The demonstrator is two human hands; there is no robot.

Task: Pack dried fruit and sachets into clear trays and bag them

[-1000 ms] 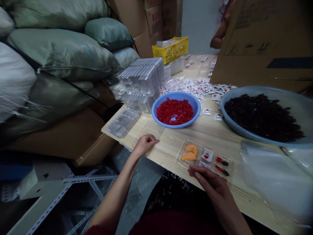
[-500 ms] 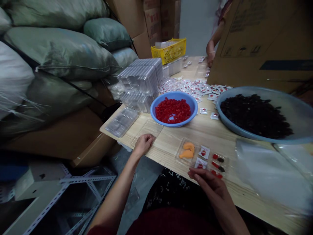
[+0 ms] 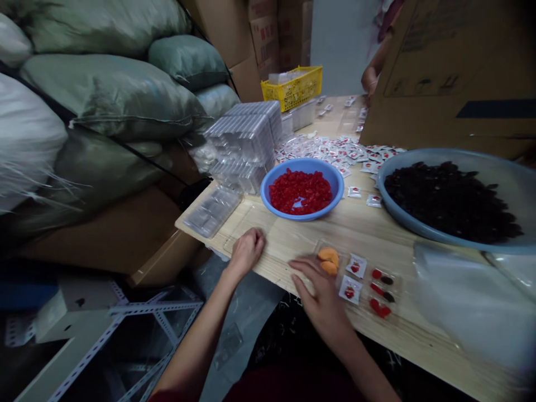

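Note:
My left hand (image 3: 248, 249) is closed, fingers curled, low over the front of the table beside a faint clear plastic tray (image 3: 239, 228). What it holds, if anything, is hidden. My right hand (image 3: 320, 296) is open, slightly blurred, with thumb and fingers apart and nothing visible between them. It hovers at the left side of a clear compartment tray (image 3: 363, 258). This tray holds orange curved pieces (image 3: 329, 261), two white printed sachets (image 3: 350, 289) in the middle, and red and black pieces (image 3: 381, 291) at the right.
A blue basin (image 3: 302, 215) of red pieces (image 3: 299, 190) stands behind, and a larger basin (image 3: 402, 230) of black pieces at right. Stacked clear trays (image 3: 245, 139), loose sachets (image 3: 335, 149), a yellow basket (image 3: 299, 89), plastic bags (image 3: 469, 301) and a carton (image 3: 448, 72) surround them. Another person's arm (image 3: 372, 75) shows behind.
My right hand has moved left, from in front of the sachets to beside the orange pieces. My left hand stays closed near the same spot. The view has shifted slightly.

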